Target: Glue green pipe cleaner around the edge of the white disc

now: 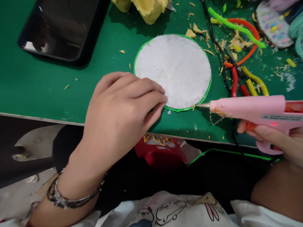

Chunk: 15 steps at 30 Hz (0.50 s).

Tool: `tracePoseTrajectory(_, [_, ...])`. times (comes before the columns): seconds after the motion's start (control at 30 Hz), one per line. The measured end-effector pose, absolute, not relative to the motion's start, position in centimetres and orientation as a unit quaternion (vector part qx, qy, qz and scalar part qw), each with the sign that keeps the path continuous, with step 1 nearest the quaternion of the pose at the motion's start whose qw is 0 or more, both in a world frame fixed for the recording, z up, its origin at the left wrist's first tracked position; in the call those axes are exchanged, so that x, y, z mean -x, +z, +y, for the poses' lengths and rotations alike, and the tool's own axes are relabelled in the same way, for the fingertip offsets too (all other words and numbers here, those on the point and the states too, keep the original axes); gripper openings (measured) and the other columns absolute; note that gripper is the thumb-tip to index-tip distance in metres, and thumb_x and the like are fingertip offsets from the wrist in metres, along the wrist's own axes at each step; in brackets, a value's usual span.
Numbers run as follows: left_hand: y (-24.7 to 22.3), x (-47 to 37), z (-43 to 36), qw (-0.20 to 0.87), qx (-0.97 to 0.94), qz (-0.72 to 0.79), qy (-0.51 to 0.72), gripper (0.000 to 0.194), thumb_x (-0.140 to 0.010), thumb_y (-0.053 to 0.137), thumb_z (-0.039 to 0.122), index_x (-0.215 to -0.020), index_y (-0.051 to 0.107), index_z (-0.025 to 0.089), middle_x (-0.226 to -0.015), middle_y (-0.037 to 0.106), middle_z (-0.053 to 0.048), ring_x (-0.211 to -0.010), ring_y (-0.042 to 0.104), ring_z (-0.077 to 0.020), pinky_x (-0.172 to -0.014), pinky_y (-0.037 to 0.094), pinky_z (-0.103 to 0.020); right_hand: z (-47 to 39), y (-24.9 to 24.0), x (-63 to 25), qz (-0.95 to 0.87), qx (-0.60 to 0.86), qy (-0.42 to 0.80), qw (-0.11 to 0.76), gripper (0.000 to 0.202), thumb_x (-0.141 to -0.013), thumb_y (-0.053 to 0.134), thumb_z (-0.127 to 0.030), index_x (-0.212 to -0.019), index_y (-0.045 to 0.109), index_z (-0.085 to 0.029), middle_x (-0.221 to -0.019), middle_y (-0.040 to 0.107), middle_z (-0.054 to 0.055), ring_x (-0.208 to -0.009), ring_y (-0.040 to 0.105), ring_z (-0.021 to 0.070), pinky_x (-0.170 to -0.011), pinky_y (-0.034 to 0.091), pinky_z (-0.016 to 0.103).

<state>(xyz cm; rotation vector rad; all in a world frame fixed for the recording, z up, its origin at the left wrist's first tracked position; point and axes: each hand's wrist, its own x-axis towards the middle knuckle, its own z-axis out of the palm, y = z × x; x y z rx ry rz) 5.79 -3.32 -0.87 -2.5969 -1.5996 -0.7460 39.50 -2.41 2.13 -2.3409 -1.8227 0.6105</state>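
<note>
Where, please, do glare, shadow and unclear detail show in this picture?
Head view: pale glare on the phone; head view: a shadow on the green table beside the yellow carton; head view: weave shows on the white disc, but lettering on the pink glue gun is too small to read.

No word, brand or number can be made out; the one readable sign is a warning triangle (266, 117) on the pink gun (248, 105). It stands at the nozzle-side end of a grey label (284, 118) that runs along the gun's body, just above its small red light (274, 124). Pale print follows the triangle on that strip, too small to read. Left of the gun and lower, a red thing (163, 157) bears a little pale plate (165, 148) with illegible marks. Farther below the gun, the printed shirt (184, 211) shows faint pink marks (153, 198), perhaps lettering, too blurred to tell.
</note>
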Motion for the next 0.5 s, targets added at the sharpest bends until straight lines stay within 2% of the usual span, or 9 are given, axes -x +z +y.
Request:
tracePoseTrajectory(0.1, [-0.8,-5.6,-3.2,-0.021,0.826,-0.514,-0.229,0.018,-0.097,0.049,0.028,-0.092,0.067,0.025,-0.102,0.073,0.004,-0.093,0.067,-0.0209,-0.088,0.047,-0.038,-2.7,2.1,-39.4,-0.583,0.794,0.167,0.04,0.067,-0.044,0.055,-0.092,-0.049,0.059,-0.026,-0.046,0.056,0.004,-0.038,0.05,0.0168,-0.032,0.041,0.029])
tracePoseTrajectory(0.23, [-0.8,-5.6,-3.3,-0.04,0.823,-0.521,-0.223,0.021,-0.098,0.047,0.029,-0.093,0.067,0.027,-0.103,0.072,0.004,-0.096,0.066,-0.0221,-0.086,0.047,-0.038,-2.9,2.1,-39.4,-0.62,0.766,0.162,0.057,0.067,-0.055,0.048,-0.092,-0.057,0.065,-0.028,-0.053,0.061,0.004,-0.04,0.053,0.0171,-0.03,0.04,0.028])
tracePoseTrajectory(0.4, [-0.8,-5.6,-3.4,-0.024,0.824,-0.52,-0.222,0.02,-0.098,0.047,0.028,-0.094,0.066,0.025,-0.104,0.072,0.004,-0.097,0.066,-0.0209,-0.091,0.046,-0.038,-2.9,2.3,-39.1,-0.625,0.758,0.177,0.056,0.065,-0.054,0.051,-0.092,-0.046,0.057,-0.027,-0.04,0.045,0.002,-0.03,0.038,0.0124,-0.024,0.024,0.026])
tracePoseTrajectory(0.5, [-0.7,-5.6,-3.4,-0.006,0.824,-0.521,-0.222,0.019,-0.098,0.047,0.027,-0.093,0.065,0.025,-0.105,0.072,0.006,-0.096,0.066,-0.0187,-0.102,0.04,-0.04,-2.7,2.7,-38.4,-0.623,0.75,0.215,0.052,0.062,-0.052,0.056,-0.089,-0.05,0.062,-0.028,-0.039,0.042,0.002,-0.03,0.037,0.0123,-0.024,0.018,0.026])
